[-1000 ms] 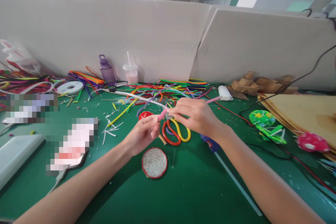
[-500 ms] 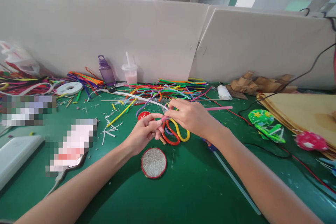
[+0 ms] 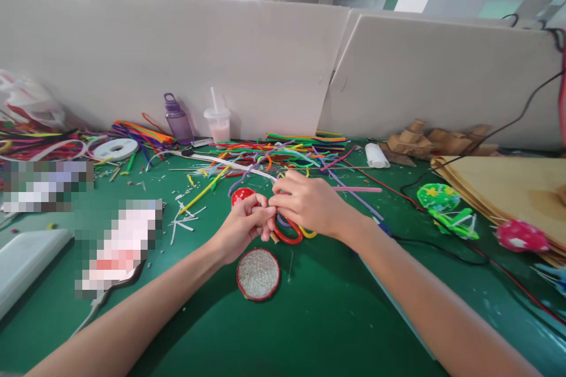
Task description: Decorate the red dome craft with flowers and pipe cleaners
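My left hand and my right hand meet fingertip to fingertip over the middle of the table. Both are pinched closed on a pink pipe cleaner, whose long end sticks out to the right behind my right hand. The part between my fingertips is mostly hidden. Below my right hand lie a red loop and a yellow loop, which look like scissor handles. Just behind my left hand sits a small red object. A round red-rimmed dish of white beads stands nearer to me.
Loose coloured pipe cleaners are heaped along the back. A purple bottle and a lidded cup with a straw stand by the partition. At right are a green craft piece, a pink one and brown paper.
My right hand has shifted left and closed in against my left fingertips, drawing the pink pipe cleaner's far end along. A purple stem behind my right hand now shows more.
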A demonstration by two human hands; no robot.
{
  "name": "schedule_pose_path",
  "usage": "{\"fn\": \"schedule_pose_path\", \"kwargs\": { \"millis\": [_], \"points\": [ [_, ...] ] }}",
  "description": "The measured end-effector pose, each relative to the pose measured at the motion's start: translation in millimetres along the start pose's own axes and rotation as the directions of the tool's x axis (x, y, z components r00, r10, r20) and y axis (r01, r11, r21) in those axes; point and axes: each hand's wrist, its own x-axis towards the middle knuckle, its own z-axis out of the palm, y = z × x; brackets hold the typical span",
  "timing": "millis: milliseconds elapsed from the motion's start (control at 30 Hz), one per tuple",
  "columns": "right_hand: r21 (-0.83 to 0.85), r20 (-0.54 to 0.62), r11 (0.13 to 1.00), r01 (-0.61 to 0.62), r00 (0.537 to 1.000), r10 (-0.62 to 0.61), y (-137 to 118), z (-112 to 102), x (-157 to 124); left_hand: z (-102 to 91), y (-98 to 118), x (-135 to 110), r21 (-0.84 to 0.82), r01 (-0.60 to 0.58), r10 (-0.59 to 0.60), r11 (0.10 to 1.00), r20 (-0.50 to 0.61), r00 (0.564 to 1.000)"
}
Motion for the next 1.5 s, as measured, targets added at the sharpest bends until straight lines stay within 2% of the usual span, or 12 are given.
{"fn": "schedule_pose_path", "kwargs": {
  "millis": [133, 300, 400, 467, 533, 600, 700, 767, 867, 1067, 1333, 1500],
  "points": [
    [-0.081, 0.034, 0.997, -0.005, 0.999, 0.008, -3.3, 0.6, 2.5, -0.9, 1.0, 1.8, -0.079, 0.035, -0.035, 0.996, -0.006, 0.999],
    [-0.098, 0.006, 0.994, -0.039, 0.999, 0.040, 11.3, 5.0, -2.2, -3.3, 6.3, 3.2, -0.201, 0.075, -0.077, 0.977, 0.001, 0.997],
    [-0.062, -0.022, 0.987, -0.145, 0.989, 0.144, 24.8, 2.9, -7.5, -4.2, 9.2, 1.9, -0.163, 0.016, -0.020, 0.986, -0.022, 1.000],
    [0.080, -0.068, 0.957, -0.280, 0.956, 0.285, 30.9, -0.5, -9.1, -3.5, 10.1, 0.6, -0.074, -0.013, 0.008, 0.997, -0.066, 0.998],
    [0.350, -0.063, 0.852, -0.388, 0.898, 0.435, 32.2, -3.8, -8.0, -1.6, 9.8, -0.9, 0.018, -0.009, 0.011, 1.000, -0.098, 0.995],
    [0.643, 0.049, 0.645, -0.413, 0.863, 0.503, 28.4, -5.8, -5.1, 0.6, 9.1, -2.0, 0.046, 0.009, -0.005, 0.999, -0.083, 0.996],
    [0.872, 0.254, 0.294, -0.391, 0.875, 0.411, 17.7, -5.5, -0.1, 2.6, 8.6, -2.9, 0.044, -0.020, 0.023, 0.999, -0.066, 0.998],
    [0.904, 0.326, 0.158, -0.398, 0.878, 0.350, 10.4, -3.2, 2.5, 2.7, 8.9, -3.1, 0.082, -0.076, 0.085, 0.994, -0.108, 0.991],
    [0.918, 0.348, 0.066, -0.391, 0.875, 0.337, 1.4, 1.8, 5.2, 1.7, 8.7, -3.0, 0.133, -0.127, 0.145, 0.983, -0.134, 0.980],
    [0.918, 0.370, 0.002, -0.397, 0.858, 0.358, -10.1, 7.9, 8.4, -1.7, 5.6, -2.2, 0.076, -0.144, 0.154, 0.987, -0.152, 0.976],
    [0.893, 0.450, -0.177, -0.414, 0.837, 0.310, -12.4, 10.4, 7.1, -4.3, 8.9, -4.2, 0.007, -0.128, 0.129, 0.992, -0.009, 0.992],
    [0.874, 0.469, -0.281, -0.397, 0.841, 0.271, -12.4, 12.6, 6.6, -1.4, 10.8, -5.9, -0.014, -0.131, 0.131, 0.991, -0.028, 0.991]
  ]
}}
